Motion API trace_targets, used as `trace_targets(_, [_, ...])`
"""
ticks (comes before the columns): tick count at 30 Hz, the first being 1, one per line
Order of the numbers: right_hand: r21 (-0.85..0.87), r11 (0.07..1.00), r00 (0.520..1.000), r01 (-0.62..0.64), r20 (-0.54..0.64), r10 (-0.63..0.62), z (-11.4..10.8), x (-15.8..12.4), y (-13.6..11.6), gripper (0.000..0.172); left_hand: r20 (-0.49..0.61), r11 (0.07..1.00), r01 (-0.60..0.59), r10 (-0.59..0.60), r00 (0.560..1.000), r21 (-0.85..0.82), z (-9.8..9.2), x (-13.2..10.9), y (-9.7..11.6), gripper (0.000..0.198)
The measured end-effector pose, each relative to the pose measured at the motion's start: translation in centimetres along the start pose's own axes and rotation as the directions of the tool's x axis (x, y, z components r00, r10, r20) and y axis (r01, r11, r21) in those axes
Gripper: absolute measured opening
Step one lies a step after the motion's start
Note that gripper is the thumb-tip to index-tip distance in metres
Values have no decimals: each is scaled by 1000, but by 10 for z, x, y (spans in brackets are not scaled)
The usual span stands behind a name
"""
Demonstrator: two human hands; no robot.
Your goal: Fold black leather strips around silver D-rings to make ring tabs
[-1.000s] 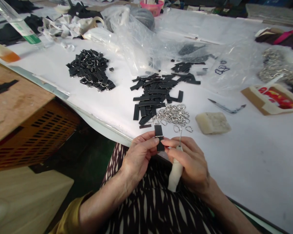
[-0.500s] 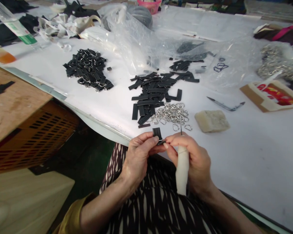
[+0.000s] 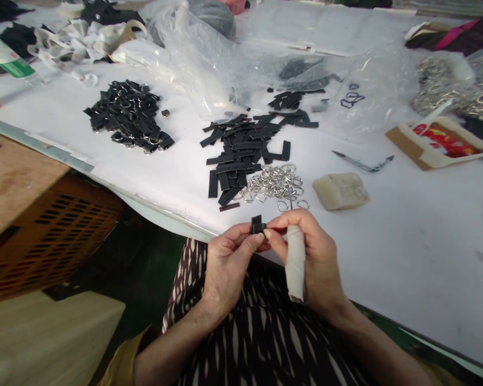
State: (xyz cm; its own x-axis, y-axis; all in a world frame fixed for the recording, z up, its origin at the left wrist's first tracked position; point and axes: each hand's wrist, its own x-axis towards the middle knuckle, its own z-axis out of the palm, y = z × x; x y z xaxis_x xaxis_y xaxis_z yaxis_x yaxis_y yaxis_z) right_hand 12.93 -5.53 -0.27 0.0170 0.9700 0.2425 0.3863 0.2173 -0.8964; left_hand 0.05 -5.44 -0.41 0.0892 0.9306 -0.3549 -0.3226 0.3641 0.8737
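Between the fingertips of my left hand (image 3: 230,262) is a small black strip (image 3: 257,224), its upper end standing up and another part folded over. My right hand (image 3: 316,257) pinches the strip's right side with thumb and forefinger. It also holds a tool with a cloth-wrapped handle (image 3: 295,262) against the palm; the thin metal tip points up toward the table. Just beyond my hands lie silver D-rings (image 3: 277,182) in a heap. Behind them spreads a pile of loose black strips (image 3: 241,142). Farther left sits a heap of black folded pieces with rings (image 3: 126,115).
Right of the rings lie a yellowish block (image 3: 341,191), a pointed metal tool (image 3: 363,162) and a carton with red packets (image 3: 440,142). Clear plastic bags (image 3: 209,64) spread across the back. An orange crate (image 3: 52,230) stands below the table's left edge (image 3: 145,209).
The black strip, flatter before, now shows a folded-over part between my fingertips. My right hand and the wrapped tool have shifted slightly up and left. The whole view has shifted a little.
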Motion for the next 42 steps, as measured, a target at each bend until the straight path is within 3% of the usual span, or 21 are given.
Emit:
trace_targets(5, [-59, 997, 999, 42, -22, -43, 0, -4, 1, 11, 2, 999, -4, 4, 1000, -34, -1, 0, -2, 12])
trace_targets(22, [161, 972, 984, -171, 81, 160, 1, 8, -7, 16, 1, 999, -9, 9, 1000, -41, -3, 0, -10, 12])
trace_targets(27, [151, 972, 982, -180, 89, 168, 1, 11, -6, 16, -10, 989, 55, -54, 999, 140, -6, 3, -1, 10])
trace_targets(32, [179, 964, 975, -199, 131, 177, -2, 14, -7, 17, -61, 943, -128, 154, 986, 308, -13, 7, 9, 14])
trace_targets(34, [178, 962, 973, -206, 143, 182, -3, 15, -10, 17, -36, 952, -101, 116, 993, 288, -14, 7, 10, 15])
trace_targets(38, [148, 967, 970, -209, 154, 186, -3, 16, -11, 17, 91, 982, 74, -90, 992, 171, -12, 7, 7, 15])
trace_targets(42, [184, 953, 963, -241, 165, 212, -1, 15, -7, 15, 100, 993, 115, -113, 988, -9, -8, 10, 0, 15])
